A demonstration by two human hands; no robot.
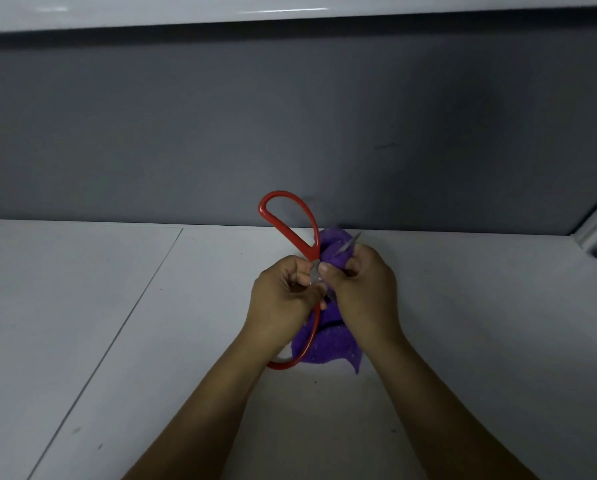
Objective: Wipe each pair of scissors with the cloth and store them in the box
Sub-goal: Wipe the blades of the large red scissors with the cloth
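Above the counter (151, 323), scissors (290, 230) sit between both hands, the cloth (328, 348) to their right.

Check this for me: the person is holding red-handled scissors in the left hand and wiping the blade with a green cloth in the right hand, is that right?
Not quite: the cloth is purple, not green, as the head view shows. The rest holds: the left hand holds the red-handled scissors, and the right hand wipes the blade with the cloth.
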